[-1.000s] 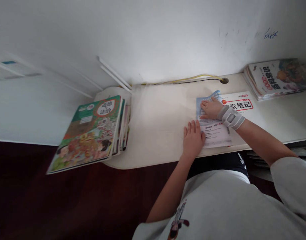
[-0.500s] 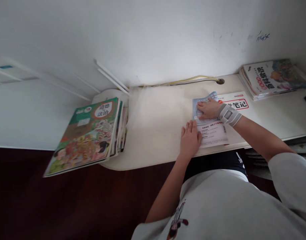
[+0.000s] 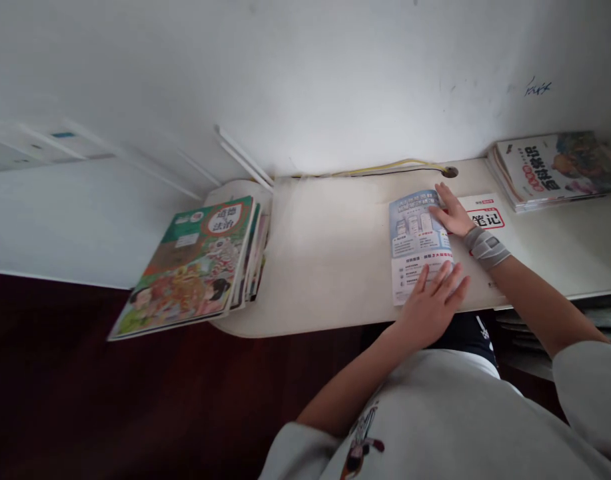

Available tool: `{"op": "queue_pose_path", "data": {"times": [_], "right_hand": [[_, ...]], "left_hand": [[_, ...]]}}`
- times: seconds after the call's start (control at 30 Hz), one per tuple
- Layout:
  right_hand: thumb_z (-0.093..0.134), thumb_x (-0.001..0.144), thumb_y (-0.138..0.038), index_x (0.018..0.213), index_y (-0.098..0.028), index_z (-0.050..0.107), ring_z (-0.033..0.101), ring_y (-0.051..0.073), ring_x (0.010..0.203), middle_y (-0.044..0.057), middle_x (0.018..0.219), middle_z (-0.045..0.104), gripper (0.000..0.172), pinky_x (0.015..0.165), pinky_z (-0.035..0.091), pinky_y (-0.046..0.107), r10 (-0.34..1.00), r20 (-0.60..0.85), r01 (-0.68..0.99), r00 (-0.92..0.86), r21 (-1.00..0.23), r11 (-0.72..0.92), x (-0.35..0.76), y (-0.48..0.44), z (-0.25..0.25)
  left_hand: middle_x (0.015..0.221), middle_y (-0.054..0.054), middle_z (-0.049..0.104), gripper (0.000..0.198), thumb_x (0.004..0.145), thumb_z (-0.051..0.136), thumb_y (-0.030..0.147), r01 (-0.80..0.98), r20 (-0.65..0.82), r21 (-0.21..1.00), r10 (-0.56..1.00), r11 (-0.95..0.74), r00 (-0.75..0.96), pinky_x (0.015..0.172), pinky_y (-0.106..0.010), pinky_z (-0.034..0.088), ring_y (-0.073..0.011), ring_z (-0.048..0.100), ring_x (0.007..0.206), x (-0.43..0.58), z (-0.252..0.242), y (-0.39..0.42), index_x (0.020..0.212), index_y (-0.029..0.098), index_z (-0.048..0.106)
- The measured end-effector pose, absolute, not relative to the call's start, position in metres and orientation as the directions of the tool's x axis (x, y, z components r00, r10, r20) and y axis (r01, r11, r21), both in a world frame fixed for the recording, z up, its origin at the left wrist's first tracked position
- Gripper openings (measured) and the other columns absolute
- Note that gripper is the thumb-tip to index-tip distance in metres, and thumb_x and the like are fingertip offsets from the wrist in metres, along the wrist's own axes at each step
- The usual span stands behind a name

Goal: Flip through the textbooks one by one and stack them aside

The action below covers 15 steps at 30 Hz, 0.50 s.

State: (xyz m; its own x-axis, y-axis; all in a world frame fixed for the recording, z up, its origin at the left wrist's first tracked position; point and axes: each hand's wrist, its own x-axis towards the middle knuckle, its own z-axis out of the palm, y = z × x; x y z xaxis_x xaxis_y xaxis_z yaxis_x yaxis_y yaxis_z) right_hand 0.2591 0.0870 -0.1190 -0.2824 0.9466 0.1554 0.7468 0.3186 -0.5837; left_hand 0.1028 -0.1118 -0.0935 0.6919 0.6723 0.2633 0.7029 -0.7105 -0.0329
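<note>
A blue-and-white printed sheet [image 3: 415, 223] lies on the desk, its right side over a white book [image 3: 488, 250] with a red-framed title. I cannot tell whether the sheet is a loose leaf or the book's cover flap. My left hand [image 3: 430, 303] rests flat with fingers spread on the sheet's lower right part, near the desk's front edge. Against the sheet's upper right edge lies my right hand [image 3: 452, 212], fingers stretched and thumb apart, a grey band around the wrist. Neither hand is closed around anything.
Several books are stacked at the left, a green-topped textbook [image 3: 190, 263] uppermost and overhanging the front edge. Another book stack [image 3: 555, 170] stands at the back right. A yellow cable [image 3: 405, 162] runs along the wall to a desk hole [image 3: 450, 172].
My left hand has slid right, from the sheet's left edge onto its lower right part. My right hand has moved off the sheet's top to its right edge. The sheet's raised top now lies flatter.
</note>
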Motion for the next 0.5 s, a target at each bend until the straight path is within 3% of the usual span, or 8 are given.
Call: {"op": "queue_pose_path", "data": {"times": [0.3,0.5], "right_hand": [[0.041,0.083,-0.051,0.144,-0.011,0.027,0.013,0.028,0.142,0.016,0.154,0.014,0.075,0.11,0.016,0.054,0.893,0.113,0.797,-0.435,-0.413,0.441,0.25,0.079,-0.121],[0.032,0.086,-0.054,0.144,-0.008,0.028,0.014,0.023,0.142,0.016,0.154,0.016,0.073,0.112,0.019,0.046,0.856,0.152,0.754,-0.493,-0.415,0.509,0.254,0.079,-0.123]], "left_hand": [[0.144,-0.011,0.042,0.044,0.094,0.027,0.017,0.737,0.255,-0.101,0.698,-0.669,0.669,0.11,-0.041,0.029,-0.0231,0.034,0.135,0.108,-0.117,-0.107,0.134,0.01,0.045],[0.145,-0.012,0.04,0.044,0.093,0.029,0.015,0.766,0.245,-0.092,0.731,-0.637,0.637,0.11,-0.041,0.03,-0.0224,0.031,0.137,0.101,-0.115,-0.113,0.134,0.011,0.045]]}}
